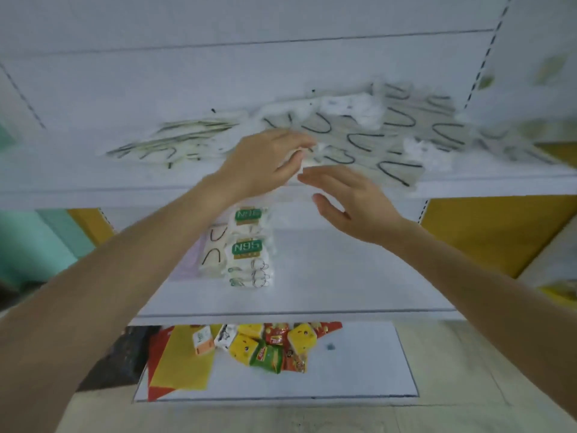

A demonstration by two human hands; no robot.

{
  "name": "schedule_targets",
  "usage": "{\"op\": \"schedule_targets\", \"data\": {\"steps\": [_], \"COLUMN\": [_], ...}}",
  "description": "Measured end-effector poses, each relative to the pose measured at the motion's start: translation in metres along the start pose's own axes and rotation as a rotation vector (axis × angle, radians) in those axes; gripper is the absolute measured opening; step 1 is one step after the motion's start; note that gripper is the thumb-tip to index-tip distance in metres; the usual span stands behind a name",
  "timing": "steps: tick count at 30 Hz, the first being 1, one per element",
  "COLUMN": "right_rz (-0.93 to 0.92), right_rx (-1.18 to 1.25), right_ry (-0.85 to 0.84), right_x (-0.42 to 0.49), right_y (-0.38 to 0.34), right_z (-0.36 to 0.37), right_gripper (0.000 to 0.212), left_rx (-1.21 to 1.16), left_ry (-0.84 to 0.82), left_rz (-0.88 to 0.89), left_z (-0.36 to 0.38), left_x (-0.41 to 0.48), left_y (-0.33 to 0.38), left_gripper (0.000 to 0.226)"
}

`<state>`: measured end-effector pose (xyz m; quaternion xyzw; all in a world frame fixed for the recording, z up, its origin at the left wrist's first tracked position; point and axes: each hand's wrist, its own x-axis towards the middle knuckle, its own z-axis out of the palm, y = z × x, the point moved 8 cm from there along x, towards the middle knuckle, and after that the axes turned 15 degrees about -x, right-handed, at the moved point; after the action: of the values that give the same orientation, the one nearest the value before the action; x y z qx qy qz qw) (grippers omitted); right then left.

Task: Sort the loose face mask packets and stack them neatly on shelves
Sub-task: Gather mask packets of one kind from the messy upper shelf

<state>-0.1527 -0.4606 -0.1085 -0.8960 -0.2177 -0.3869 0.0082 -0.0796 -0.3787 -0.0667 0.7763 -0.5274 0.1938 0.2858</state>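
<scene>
Loose face mask packets, grey with black ear loops, lie scattered over the upper white shelf. A flatter pile of packets lies at its left. My left hand reaches into the heap and pinches a white packet between thumb and fingers. My right hand hovers just below and right of it at the shelf's front edge, fingers straight, holding nothing. On the middle shelf sit stacked N95 packets beside white masks with black loops.
The bottom shelf holds several bright snack packets and yellow and red sheets. Yellow panels stand at right, a teal surface at left. The picture is motion-blurred.
</scene>
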Motion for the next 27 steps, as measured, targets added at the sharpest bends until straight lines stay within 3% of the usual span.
{"op": "schedule_targets", "data": {"steps": [5, 8, 14, 20, 24, 27], "right_rz": [0.645, 0.811, 0.795, 0.639, 0.544, 0.513], "right_rx": [-0.283, -0.259, -0.153, -0.109, -0.092, -0.084], "right_ry": [-0.312, -0.499, -0.578, -0.471, -0.646, -0.737], "right_x": [-0.015, -0.044, -0.056, -0.017, 0.008, 0.012], "right_y": [0.116, 0.141, 0.142, 0.165, 0.187, 0.196], "right_z": [0.001, 0.013, 0.027, 0.029, 0.048, 0.066], "right_gripper": [0.047, 0.061, 0.058, 0.048, 0.057, 0.054], "left_rx": [-0.031, -0.018, 0.046, 0.009, 0.041, 0.112], "left_ry": [-0.326, -0.433, -0.416, -0.166, -0.097, 0.064], "left_rz": [-0.249, -0.330, -0.370, -0.301, -0.399, -0.531], "left_z": [0.047, 0.068, 0.070, 0.070, 0.085, 0.078], "left_x": [0.030, 0.024, 0.012, 0.037, 0.057, 0.067], "left_y": [-0.042, -0.059, -0.079, -0.067, -0.064, -0.077], "left_gripper": [0.043, 0.045, 0.039, 0.033, 0.034, 0.032]}}
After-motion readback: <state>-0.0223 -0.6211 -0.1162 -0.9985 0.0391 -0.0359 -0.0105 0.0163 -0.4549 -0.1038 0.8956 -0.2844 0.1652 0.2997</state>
